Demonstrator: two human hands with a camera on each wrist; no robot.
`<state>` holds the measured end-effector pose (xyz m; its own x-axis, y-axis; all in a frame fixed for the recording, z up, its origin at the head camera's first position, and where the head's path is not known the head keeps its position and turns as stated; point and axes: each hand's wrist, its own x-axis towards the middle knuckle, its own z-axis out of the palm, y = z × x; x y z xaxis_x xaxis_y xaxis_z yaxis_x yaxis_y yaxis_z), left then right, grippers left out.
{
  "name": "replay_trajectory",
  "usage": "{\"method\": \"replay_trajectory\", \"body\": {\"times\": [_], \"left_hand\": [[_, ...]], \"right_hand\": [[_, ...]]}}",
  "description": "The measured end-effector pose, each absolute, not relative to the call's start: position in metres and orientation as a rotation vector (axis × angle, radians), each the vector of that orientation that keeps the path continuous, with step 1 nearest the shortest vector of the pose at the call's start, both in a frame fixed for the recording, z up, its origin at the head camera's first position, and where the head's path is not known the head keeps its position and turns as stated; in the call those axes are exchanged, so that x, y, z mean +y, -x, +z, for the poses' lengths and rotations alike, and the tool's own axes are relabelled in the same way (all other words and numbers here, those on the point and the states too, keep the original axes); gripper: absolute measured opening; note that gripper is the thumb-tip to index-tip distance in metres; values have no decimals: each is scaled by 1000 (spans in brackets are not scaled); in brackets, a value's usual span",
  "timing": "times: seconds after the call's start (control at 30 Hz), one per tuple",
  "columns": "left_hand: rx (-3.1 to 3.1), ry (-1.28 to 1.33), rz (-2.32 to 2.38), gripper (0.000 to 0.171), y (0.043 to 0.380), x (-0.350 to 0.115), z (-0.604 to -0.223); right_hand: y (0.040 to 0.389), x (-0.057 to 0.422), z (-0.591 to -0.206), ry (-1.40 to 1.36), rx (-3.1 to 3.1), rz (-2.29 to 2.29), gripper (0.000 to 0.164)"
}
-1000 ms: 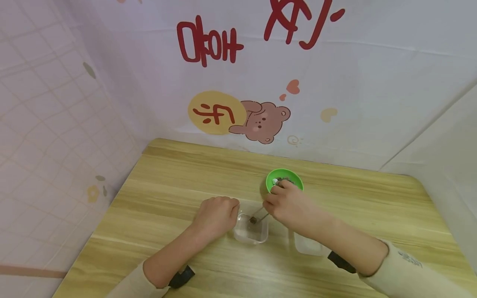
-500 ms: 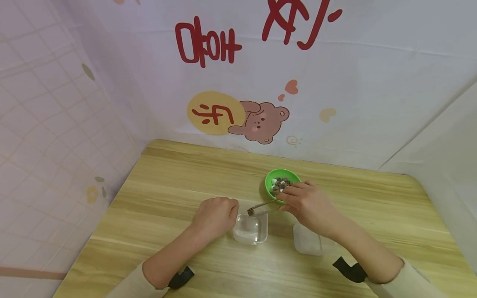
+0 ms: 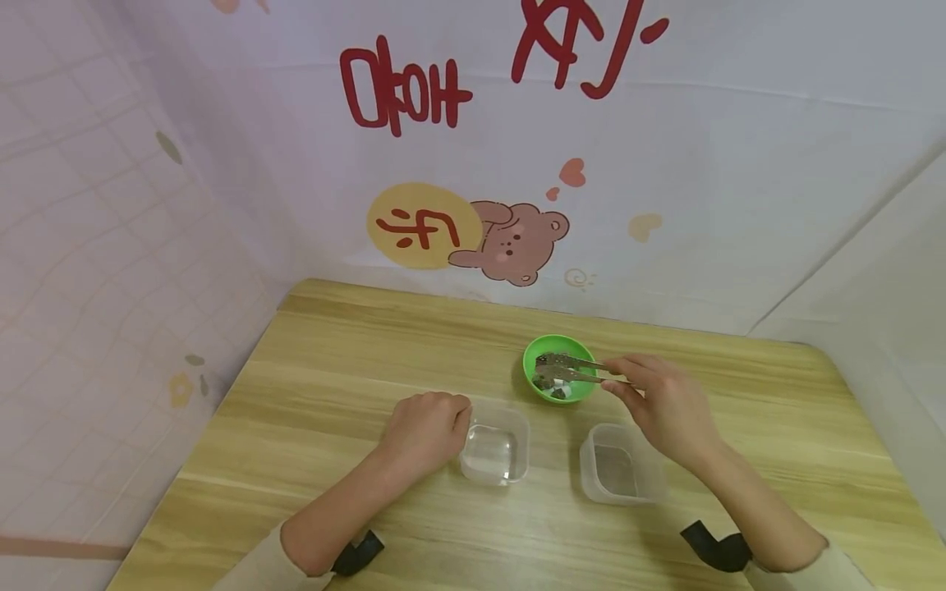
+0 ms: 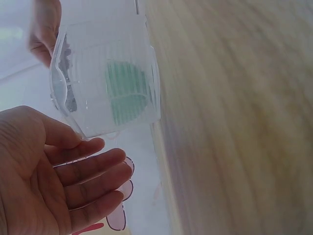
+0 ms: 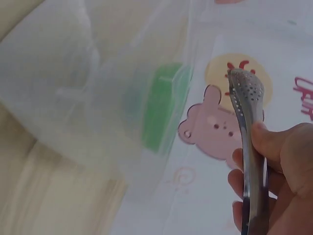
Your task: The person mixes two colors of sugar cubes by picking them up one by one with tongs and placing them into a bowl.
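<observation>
My left hand [image 3: 429,431] pinches a corner of the rim of a clear plastic container [image 4: 93,44] between thumb and index finger; its other fingers are loosely bent. The container stands on the table. In my right hand [image 3: 668,406] are metal tongs [image 5: 249,137] with perforated heads, held between thumb and fingers. In the head view the tongs reach over a green bowl [image 3: 560,339] of small brown and white pieces [image 3: 559,393]. Whether the tong heads touch the pieces cannot be told there.
A second, frosted plastic container [image 3: 613,472] stands on the wooden table [image 3: 355,345], below my right hand and right of the clear one. A white cloth wall [image 3: 665,148] with a printed bear rises behind the table's far edge.
The tongs, with a brown piece at their tips earlier, have swung from above the clear container to the green bowl. My right hand has moved right; my left hand stays at the rim.
</observation>
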<state>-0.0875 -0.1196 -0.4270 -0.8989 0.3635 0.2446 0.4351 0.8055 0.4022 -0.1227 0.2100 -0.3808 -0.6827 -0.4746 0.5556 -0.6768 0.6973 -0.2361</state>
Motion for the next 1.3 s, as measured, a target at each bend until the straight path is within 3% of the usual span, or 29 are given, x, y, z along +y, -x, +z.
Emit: {"method": "replay_trajectory", "body": {"times": [0.57,0.97,1.3], "left_hand": [[-2871,612,-696,45,86,-118,-427],[-2887,584,-686,45,86,-119,-424],[-2894,591,-698,45,89,-121,-418]], "right_hand": [[132,242,-403,-574,-2731,697,31],[120,263,-394,-418,-2791,811,46],[103,287,-406,-311,-2708,870,42]]}}
